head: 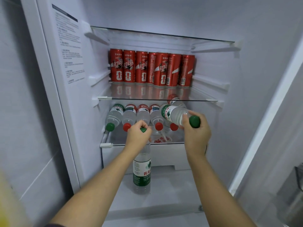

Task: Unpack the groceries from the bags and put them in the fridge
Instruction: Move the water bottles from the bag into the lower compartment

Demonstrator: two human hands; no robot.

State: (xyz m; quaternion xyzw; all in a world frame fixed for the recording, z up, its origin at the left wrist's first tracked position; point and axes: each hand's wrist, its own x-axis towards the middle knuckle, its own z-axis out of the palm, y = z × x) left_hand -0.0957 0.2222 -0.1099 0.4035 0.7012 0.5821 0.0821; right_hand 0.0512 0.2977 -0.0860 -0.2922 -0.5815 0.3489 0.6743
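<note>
Water bottle first: the one in my right hand lies nearly flat, green cap toward me. Its base reaches in over the row of bottles on the lower shelf of the fridge. It looks full, so I judge it weighty for its size. Its thin clear walls would give under a squeeze, and the smooth label could slide. The stiff neck and cap seem the surest places to take it.

That is where I have it, fingers and thumb curled round the shoulder just behind the cap, forearm stretched forward. My left hand is clamped over the green cap of a second bottle, which is upright below my fist, in front of the white drawer. I cannot tell whether its base rests on anything. If it hangs by the cap alone, I reckon it may swing. That arm reaches in from the lower left, knuckles up.

Red cans stand in a line at the back of the upper shelf, well apart from both hands.
</note>
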